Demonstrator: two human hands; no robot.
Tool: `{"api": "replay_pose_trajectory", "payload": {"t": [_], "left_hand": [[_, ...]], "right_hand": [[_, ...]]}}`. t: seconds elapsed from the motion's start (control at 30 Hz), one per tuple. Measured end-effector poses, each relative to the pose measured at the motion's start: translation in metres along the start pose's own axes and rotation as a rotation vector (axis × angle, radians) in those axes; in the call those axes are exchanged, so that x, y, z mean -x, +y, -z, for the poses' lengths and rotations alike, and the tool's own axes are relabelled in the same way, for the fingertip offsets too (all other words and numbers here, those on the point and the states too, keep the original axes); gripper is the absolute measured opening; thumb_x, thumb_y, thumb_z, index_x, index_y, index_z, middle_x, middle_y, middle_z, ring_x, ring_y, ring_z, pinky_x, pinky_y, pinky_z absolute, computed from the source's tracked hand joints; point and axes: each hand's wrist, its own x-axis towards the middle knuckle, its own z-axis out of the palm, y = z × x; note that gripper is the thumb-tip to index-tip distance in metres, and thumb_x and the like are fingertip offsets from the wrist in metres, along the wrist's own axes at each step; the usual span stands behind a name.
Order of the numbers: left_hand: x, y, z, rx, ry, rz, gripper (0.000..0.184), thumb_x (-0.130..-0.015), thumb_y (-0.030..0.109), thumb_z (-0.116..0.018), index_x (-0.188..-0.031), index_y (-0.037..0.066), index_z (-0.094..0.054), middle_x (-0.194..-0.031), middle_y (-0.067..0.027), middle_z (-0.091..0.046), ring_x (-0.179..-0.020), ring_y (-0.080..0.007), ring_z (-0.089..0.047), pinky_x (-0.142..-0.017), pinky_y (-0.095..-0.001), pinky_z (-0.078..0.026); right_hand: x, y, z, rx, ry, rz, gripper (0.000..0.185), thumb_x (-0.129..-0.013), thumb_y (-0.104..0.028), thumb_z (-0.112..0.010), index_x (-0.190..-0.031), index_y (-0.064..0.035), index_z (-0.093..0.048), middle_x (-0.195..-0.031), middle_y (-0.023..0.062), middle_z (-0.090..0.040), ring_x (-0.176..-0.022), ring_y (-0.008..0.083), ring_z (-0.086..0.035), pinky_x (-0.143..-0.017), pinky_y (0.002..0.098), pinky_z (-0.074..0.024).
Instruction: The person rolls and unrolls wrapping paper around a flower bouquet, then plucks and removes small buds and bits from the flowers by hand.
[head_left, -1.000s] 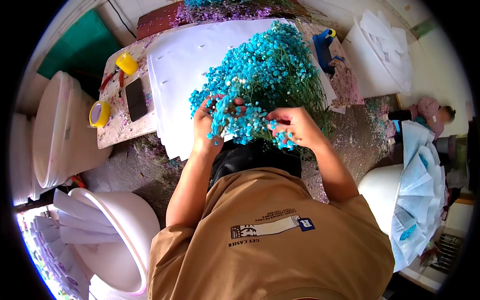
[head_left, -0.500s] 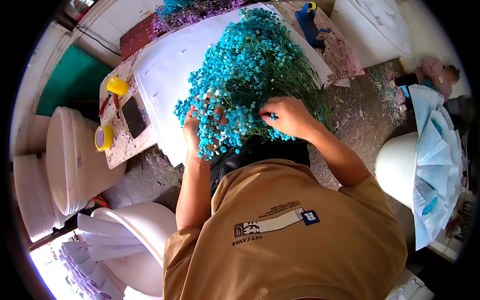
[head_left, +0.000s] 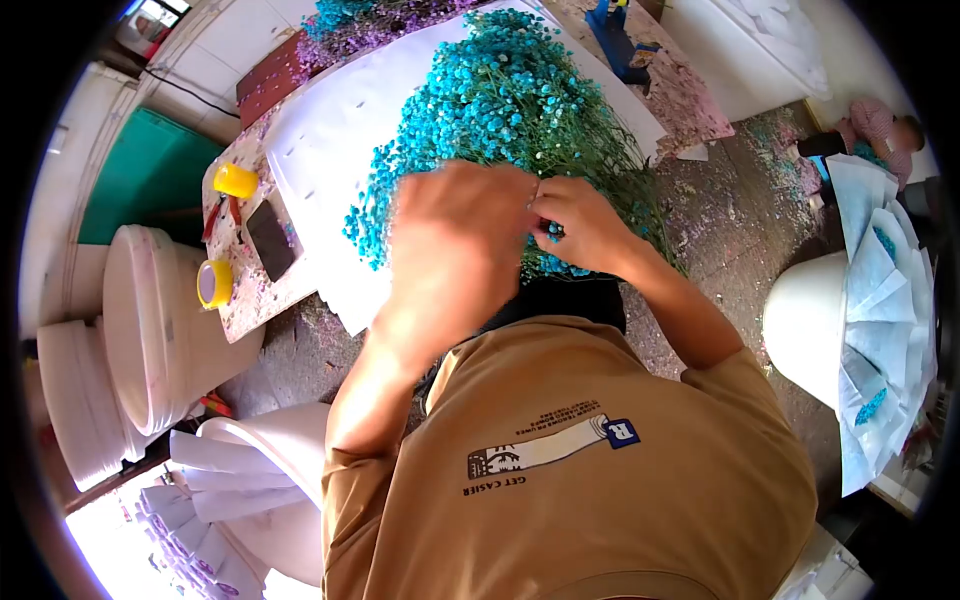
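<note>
A big bunch of turquoise baby's breath (head_left: 500, 100) with green stems lies across white paper sheets (head_left: 320, 150) on the table in front of me. My right hand (head_left: 582, 228) is closed at the lower edge of the bunch. Its fingers are pinched around baby's breath stems, and a small blue bloom shows by the palm. My left hand (head_left: 460, 235) is raised above the flowers, smeared by motion, with its fingertips close to the right hand. It covers the lower left of the bunch, and whether it holds anything is hidden.
Yellow tape rolls (head_left: 235, 180), a dark phone (head_left: 268, 241) and red-handled pliers (head_left: 233, 210) lie on the table's left. A blue tape dispenser (head_left: 612, 40) stands at the back right. White tubs (head_left: 805, 320) with wrapped bunches flank me. Another person (head_left: 880, 135) sits at far right.
My left hand has come up from the left edge of the flowers and across to the right, beside my right hand. The right hand stays nearly in place, and the view has shifted slightly.
</note>
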Motion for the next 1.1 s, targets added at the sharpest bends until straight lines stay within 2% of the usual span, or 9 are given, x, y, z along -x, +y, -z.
{"api": "replay_pose_trajectory", "payload": {"t": [0.17, 0.27, 0.6, 0.7, 0.8, 0.93, 0.97, 1.03, 1.1], "left_hand": [[-0.001, -0.017, -0.059, -0.419, -0.681, -0.060, 0.006, -0.081, 0.015, -0.070, -0.082, 0.010, -0.072, -0.083, -0.0041, -0.070, -0.086, -0.0263, -0.064, -0.081, -0.0409, -0.044], [-0.002, -0.026, -0.068, -0.301, -0.582, -0.025, 0.009, -0.081, 0.014, -0.066, -0.074, 0.011, -0.072, -0.077, -0.0052, -0.069, -0.085, -0.0261, -0.064, -0.079, -0.0418, -0.044], [0.001, -0.027, -0.074, -0.194, -0.319, 0.076, 0.011, -0.083, 0.014, -0.067, -0.073, 0.011, -0.069, -0.073, -0.0080, -0.068, -0.073, -0.0306, -0.065, -0.073, -0.0429, -0.046], [0.010, -0.024, -0.082, 0.091, -0.153, 0.229, 0.009, -0.082, 0.013, -0.071, -0.075, 0.009, -0.066, -0.071, -0.0109, -0.066, -0.067, -0.0365, -0.063, -0.069, -0.0456, -0.049], [0.016, -0.021, -0.083, 0.096, -0.121, 0.327, 0.008, -0.081, 0.013, -0.071, -0.075, 0.010, -0.067, -0.071, -0.0107, -0.066, -0.068, -0.0359, -0.063, -0.069, -0.0446, -0.048], [0.029, -0.025, -0.053, -0.028, -0.026, 0.294, 0.006, -0.080, 0.011, -0.072, -0.076, 0.010, -0.068, -0.072, -0.0080, -0.067, -0.067, -0.0305, -0.064, -0.067, -0.0432, -0.044], [0.034, -0.029, -0.033, -0.059, -0.001, 0.309, 0.003, -0.079, 0.007, -0.072, -0.080, 0.008, -0.069, -0.075, -0.0084, -0.069, -0.070, -0.0281, -0.066, -0.069, -0.0410, -0.047], [0.046, -0.042, 0.005, 0.056, 0.178, 0.300, 0.015, -0.078, -0.005, -0.071, -0.090, 0.004, -0.072, -0.084, -0.0094, -0.074, -0.074, -0.0228, -0.069, -0.073, -0.0340, -0.052], [0.059, -0.045, 0.043, 0.074, 0.392, 0.603, 0.023, -0.082, -0.010, -0.062, -0.097, 0.003, -0.074, -0.082, -0.0059, -0.073, -0.074, -0.0141, -0.067, -0.071, -0.0277, -0.051]], "right_hand": [[0.003, -0.006, 0.017, 0.164, 0.018, 0.022, 0.010, -0.075, -0.011, -0.073, -0.083, -0.0070, -0.068, -0.082, 0.0069, -0.060, -0.081, 0.0291, -0.061, -0.071, 0.0412, -0.0469], [0.007, 0.007, 0.029, -0.141, 0.054, -0.095, 0.011, -0.077, -0.012, -0.074, -0.085, -0.0054, -0.071, -0.081, 0.0092, -0.063, -0.076, 0.0320, -0.063, -0.065, 0.0420, -0.0482], [0.002, 0.010, 0.021, 0.066, -0.001, 0.049, 0.010, -0.075, -0.013, -0.073, -0.082, -0.0076, -0.069, -0.075, 0.0049, -0.065, -0.070, 0.0231, -0.063, -0.067, 0.0369, -0.0449], [0.003, 0.009, 0.009, -0.380, 0.239, -0.287, 0.006, -0.075, -0.007, -0.067, -0.079, -0.0016, -0.066, -0.069, 0.0054, -0.066, -0.061, 0.0063, -0.054, -0.051, 0.0248, -0.0386], [0.000, 0.005, 0.003, -0.532, 0.256, -0.492, 0.007, -0.075, -0.006, -0.066, -0.078, 0.0000, -0.065, -0.067, 0.0037, -0.064, -0.060, 0.0066, -0.053, -0.051, 0.0252, -0.0384], [-0.006, 0.028, 0.001, -0.514, 0.526, -0.461, 0.008, -0.078, -0.008, -0.062, -0.076, -0.0005, -0.064, -0.062, -0.0008, -0.057, -0.055, 0.0044, -0.049, -0.049, 0.0234, -0.0360], [-0.002, 0.033, 0.013, -0.546, 0.463, -0.621, 0.008, -0.079, -0.008, -0.062, -0.077, -0.0009, -0.064, -0.063, -0.0006, -0.058, -0.059, 0.0043, -0.051, -0.053, 0.0227, -0.0378], [-0.001, 0.025, 0.012, -0.404, 0.382, -0.448, 0.005, -0.082, -0.004, -0.065, -0.083, 0.0000, -0.066, -0.069, 0.0017, -0.062, -0.065, 0.0057, -0.055, -0.058, 0.0236, -0.0433], [0.002, 0.014, 0.000, -0.412, 0.249, -0.365, 0.007, -0.083, -0.004, -0.068, -0.088, 0.0011, -0.066, -0.072, 0.0045, -0.065, -0.068, 0.0077, -0.059, -0.062, 0.0252, -0.0475]]}}
